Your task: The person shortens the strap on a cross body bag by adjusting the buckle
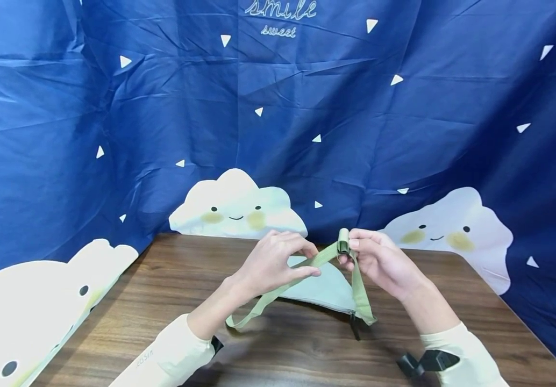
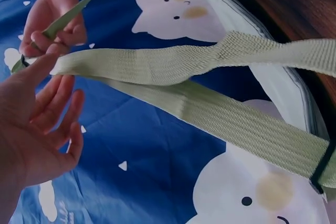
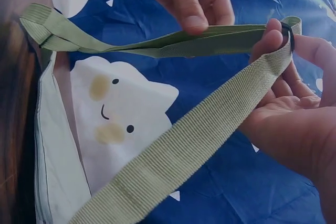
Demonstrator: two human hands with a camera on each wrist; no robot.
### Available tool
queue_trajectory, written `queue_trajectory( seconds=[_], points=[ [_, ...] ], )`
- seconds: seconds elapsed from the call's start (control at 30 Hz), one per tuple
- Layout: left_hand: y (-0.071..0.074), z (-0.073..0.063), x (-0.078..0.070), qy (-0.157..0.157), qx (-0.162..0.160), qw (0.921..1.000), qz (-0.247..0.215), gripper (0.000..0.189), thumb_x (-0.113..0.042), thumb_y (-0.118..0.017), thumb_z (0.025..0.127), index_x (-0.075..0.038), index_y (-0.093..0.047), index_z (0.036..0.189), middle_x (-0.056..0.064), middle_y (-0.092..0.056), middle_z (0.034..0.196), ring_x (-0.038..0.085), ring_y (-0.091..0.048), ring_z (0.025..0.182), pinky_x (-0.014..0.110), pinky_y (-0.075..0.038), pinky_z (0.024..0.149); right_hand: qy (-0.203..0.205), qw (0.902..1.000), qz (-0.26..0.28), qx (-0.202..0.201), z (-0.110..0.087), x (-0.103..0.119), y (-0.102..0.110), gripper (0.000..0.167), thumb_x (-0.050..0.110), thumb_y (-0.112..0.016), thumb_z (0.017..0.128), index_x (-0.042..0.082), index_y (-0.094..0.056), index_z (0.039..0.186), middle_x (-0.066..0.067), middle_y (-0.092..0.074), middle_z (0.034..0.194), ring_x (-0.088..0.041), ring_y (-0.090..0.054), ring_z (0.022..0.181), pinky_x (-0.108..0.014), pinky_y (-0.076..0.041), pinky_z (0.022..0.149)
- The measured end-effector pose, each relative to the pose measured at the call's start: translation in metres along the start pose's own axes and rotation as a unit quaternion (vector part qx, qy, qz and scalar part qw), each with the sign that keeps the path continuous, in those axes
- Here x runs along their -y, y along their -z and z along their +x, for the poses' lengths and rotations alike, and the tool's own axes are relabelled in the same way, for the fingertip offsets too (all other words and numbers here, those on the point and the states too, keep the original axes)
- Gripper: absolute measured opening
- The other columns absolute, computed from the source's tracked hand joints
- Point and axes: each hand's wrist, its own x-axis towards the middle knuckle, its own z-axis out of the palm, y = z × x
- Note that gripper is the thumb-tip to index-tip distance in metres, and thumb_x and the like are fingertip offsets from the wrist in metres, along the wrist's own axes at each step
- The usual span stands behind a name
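A pale mint half-moon pouch [image 1: 319, 285] with a zipper along its edge lies on the table, joined to a light green webbing strap [image 1: 269, 298]. My right hand [image 1: 379, 263] pinches the strap at a dark slider buckle [image 3: 287, 31], where the webbing folds over in a loop. To its left, my left hand [image 1: 272, 262] holds the raised strap between thumb and fingers. Two lengths of webbing [image 2: 142, 66] run from the hands toward the pouch in the left wrist view. A dark zipper pull [image 1: 355, 326] hangs at the pouch's right corner.
The brown wooden table [image 1: 162, 301] extends beneath both arms. Behind it hangs a blue cloth [image 1: 278, 134] printed with smiling clouds and white triangles. Dark wrist straps [image 1: 440, 360] sit over the pale sleeves.
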Motion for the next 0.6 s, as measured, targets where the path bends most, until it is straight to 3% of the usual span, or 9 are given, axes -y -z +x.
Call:
queue_trajectory(
  seconds=[0.37,0.47,0.6],
  points=[
    [0.004,-0.005,0.009,0.021,0.057,0.9964,0.058,0.026,-0.037,-0.087,0.083,-0.024,-0.072,0.099,-0.015,-0.067,0.091,0.002,-0.061,0.091,0.037,-0.042,0.087,0.042,0.9960,0.078,-0.011,-0.006,0.009,0.014,0.038,-0.004,-0.035,0.103,0.003,-0.071,0.094,-0.004,-0.069,0.083,-0.014,-0.062,0.072,-0.025,-0.045,0.074],
    [0.006,-0.005,0.013,0.021,0.061,0.9960,0.063,0.026,-0.035,-0.087,0.083,-0.022,-0.072,0.100,-0.014,-0.068,0.092,0.004,-0.062,0.092,0.037,-0.042,0.087,0.039,0.9971,0.063,-0.021,-0.007,0.010,0.016,0.038,-0.003,-0.035,0.103,0.004,-0.071,0.092,-0.003,-0.068,0.082,-0.014,-0.061,0.071,-0.025,-0.044,0.074],
    [0.010,-0.005,0.017,0.027,0.070,0.9925,0.096,0.030,-0.034,-0.086,0.084,-0.020,-0.071,0.106,-0.011,-0.069,0.098,0.008,-0.061,0.097,0.037,-0.040,0.085,0.023,0.9985,0.000,-0.050,-0.006,0.009,0.014,0.032,-0.001,-0.040,0.102,0.006,-0.069,0.092,-0.002,-0.065,0.082,-0.013,-0.057,0.070,-0.023,-0.043,0.070]
  ],
)
